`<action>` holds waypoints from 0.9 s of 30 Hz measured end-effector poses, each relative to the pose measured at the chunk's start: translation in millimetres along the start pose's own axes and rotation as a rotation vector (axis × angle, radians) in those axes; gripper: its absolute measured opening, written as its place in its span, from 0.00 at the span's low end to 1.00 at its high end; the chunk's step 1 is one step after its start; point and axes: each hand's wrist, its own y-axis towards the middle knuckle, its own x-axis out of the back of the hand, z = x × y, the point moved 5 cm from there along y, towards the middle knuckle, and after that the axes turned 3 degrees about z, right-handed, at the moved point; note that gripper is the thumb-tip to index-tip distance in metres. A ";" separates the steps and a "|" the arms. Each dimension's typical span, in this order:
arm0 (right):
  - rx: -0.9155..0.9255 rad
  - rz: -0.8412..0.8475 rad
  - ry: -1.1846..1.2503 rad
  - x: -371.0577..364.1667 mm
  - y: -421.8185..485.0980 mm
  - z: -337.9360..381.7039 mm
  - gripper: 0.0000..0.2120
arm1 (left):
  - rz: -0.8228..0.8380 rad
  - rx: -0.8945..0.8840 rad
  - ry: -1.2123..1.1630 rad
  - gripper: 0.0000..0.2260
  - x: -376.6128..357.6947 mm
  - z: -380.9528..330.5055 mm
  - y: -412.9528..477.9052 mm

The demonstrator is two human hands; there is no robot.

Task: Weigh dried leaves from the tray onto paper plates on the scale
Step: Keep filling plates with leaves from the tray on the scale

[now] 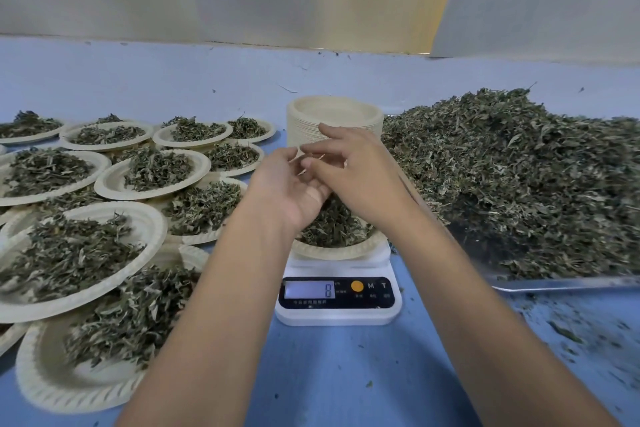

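Observation:
A white digital scale point(337, 314) stands at the centre of the blue table, and its display shows 8. A paper plate point(349, 251) with dried leaves point(332, 225) sits on it. Both hands hover over this plate, touching each other. My left hand point(287, 191) is turned palm up with its fingers curled round a few thin pale stems point(300, 159). My right hand point(360, 173) reaches into it from the right, and its fingertips pinch one of those stems. To the right, a metal tray point(561, 284) holds a big heap of dried leaves point(519, 177).
A tall stack of empty paper plates point(334, 114) stands just behind the hands. Several filled plates point(79, 253) overlap across the whole left side. Loose leaf crumbs point(568, 333) lie on the blue table at the front right. A white wall closes the back.

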 end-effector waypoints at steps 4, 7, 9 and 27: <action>-0.085 0.009 0.180 4.6 -1.2 -5.9 0.16 | -0.039 -0.028 -0.130 0.16 9.2 -6.9 -0.6; -0.130 -0.048 -0.011 16.2 -0.8 -16.1 0.17 | -0.128 -0.096 -0.087 0.16 21.7 -17.5 -1.1; -0.215 0.044 -0.156 15.6 -0.9 -26.4 0.20 | -0.178 -0.126 -0.052 0.17 28.9 -22.9 -0.5; -0.272 -0.082 0.084 27.0 -1.1 -29.0 0.05 | -0.167 -0.152 0.005 0.16 29.5 -22.7 1.4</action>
